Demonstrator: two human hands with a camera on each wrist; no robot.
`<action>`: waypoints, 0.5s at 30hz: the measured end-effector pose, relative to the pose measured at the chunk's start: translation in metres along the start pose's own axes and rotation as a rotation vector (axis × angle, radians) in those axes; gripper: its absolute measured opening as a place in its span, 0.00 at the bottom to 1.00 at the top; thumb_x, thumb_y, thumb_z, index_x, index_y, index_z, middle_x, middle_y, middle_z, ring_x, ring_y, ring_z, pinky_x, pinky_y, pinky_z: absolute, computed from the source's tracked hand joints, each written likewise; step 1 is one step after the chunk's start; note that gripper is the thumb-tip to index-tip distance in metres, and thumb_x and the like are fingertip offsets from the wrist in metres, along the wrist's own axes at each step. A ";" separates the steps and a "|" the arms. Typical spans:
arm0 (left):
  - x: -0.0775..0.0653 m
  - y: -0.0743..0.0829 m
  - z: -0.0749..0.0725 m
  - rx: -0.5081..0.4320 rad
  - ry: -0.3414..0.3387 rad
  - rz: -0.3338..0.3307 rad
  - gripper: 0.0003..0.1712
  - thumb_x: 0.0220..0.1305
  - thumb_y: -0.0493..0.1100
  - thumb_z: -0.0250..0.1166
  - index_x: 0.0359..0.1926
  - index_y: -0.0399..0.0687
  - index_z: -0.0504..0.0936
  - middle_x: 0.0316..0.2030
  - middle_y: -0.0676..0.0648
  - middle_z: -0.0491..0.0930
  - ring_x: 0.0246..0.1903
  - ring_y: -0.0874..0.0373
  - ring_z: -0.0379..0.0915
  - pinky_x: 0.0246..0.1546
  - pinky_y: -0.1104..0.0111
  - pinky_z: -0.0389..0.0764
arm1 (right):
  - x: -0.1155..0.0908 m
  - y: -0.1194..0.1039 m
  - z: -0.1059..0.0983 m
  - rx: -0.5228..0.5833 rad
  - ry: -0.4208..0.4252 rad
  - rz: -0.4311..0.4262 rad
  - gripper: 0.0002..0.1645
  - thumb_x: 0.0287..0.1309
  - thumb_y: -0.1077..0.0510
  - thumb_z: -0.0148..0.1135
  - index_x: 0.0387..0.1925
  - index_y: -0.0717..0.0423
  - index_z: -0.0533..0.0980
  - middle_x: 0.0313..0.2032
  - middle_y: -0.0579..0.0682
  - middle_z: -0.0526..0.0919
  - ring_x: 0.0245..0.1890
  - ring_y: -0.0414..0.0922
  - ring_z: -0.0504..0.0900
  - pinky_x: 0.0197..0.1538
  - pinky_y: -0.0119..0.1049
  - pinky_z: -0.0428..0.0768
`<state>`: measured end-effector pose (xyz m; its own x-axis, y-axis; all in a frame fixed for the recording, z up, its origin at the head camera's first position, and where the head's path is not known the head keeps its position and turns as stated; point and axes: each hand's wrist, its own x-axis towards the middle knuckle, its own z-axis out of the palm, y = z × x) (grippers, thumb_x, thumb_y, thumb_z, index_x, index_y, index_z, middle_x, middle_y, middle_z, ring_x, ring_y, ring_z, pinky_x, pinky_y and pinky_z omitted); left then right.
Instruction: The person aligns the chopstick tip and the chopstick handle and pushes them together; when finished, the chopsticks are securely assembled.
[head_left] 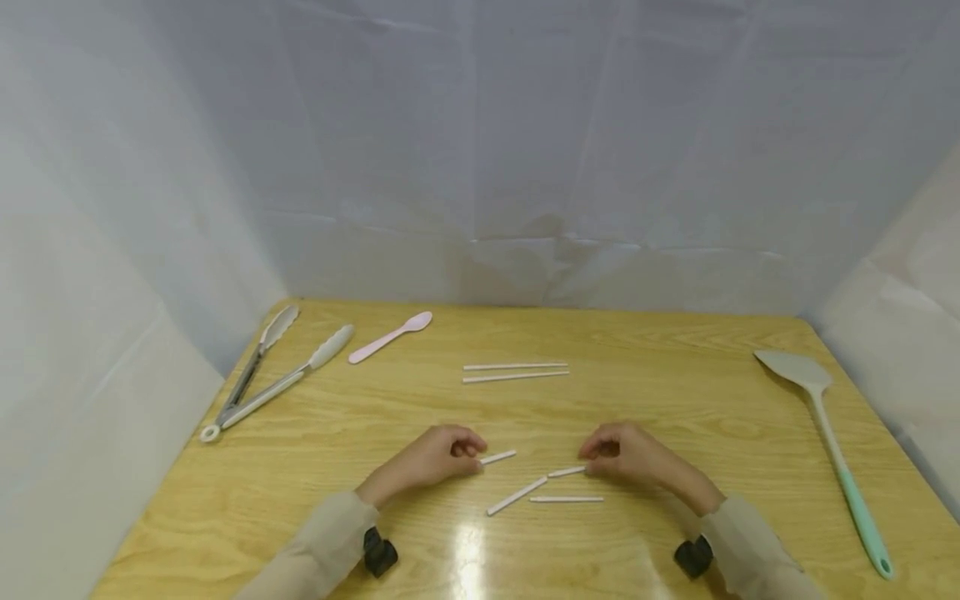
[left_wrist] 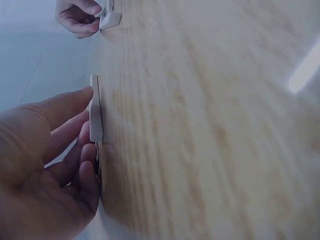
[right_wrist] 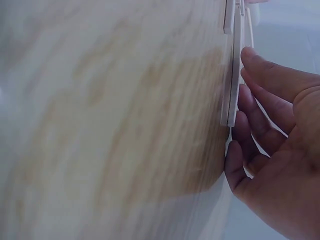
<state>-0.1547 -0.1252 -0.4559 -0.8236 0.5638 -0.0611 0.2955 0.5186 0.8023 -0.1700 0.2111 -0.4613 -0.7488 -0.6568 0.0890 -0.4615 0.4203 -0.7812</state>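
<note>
My left hand (head_left: 441, 455) pinches a short white stick (head_left: 501, 457) between thumb and fingers, low over the wooden table. In the left wrist view the thumb lies against this stick (left_wrist: 95, 112). Opposite it, my right hand (head_left: 628, 454) holds the right end of another short white stick (head_left: 564, 472) at its fingertips. Between and in front of the hands lie two more short sticks, a slanted stick (head_left: 517, 496) and a level stick (head_left: 566, 500). The slanted one's upper end is close to the stick in my right hand. In the right wrist view my fingers partly hide the held stick.
Two long white chopsticks (head_left: 515, 377) lie side by side farther back. A pink spoon (head_left: 390, 337) and spread tongs (head_left: 262, 398) lie at the left. A spatula (head_left: 832, 433) with a green handle lies along the right side. Pale sheets (head_left: 510, 167) enclose the table (head_left: 660, 358).
</note>
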 end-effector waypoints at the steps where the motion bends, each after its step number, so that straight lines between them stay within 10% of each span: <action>1: 0.001 -0.001 0.001 0.009 0.001 0.007 0.16 0.59 0.40 0.67 0.46 0.34 0.81 0.35 0.48 0.81 0.36 0.62 0.74 0.38 0.74 0.75 | 0.000 0.000 0.000 -0.003 -0.002 -0.013 0.11 0.53 0.55 0.69 0.34 0.58 0.83 0.32 0.42 0.83 0.34 0.31 0.77 0.37 0.28 0.77; 15: 0.003 -0.003 0.006 0.046 0.024 0.051 0.13 0.58 0.38 0.68 0.43 0.35 0.83 0.31 0.50 0.78 0.32 0.65 0.69 0.35 0.74 0.73 | -0.001 0.000 0.005 -0.092 -0.042 0.006 0.03 0.56 0.58 0.66 0.33 0.53 0.83 0.31 0.42 0.80 0.33 0.34 0.74 0.37 0.31 0.75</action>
<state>-0.1551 -0.1218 -0.4621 -0.8181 0.5750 -0.0064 0.3586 0.5189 0.7760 -0.1666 0.2084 -0.4646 -0.7319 -0.6790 0.0570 -0.5005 0.4790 -0.7211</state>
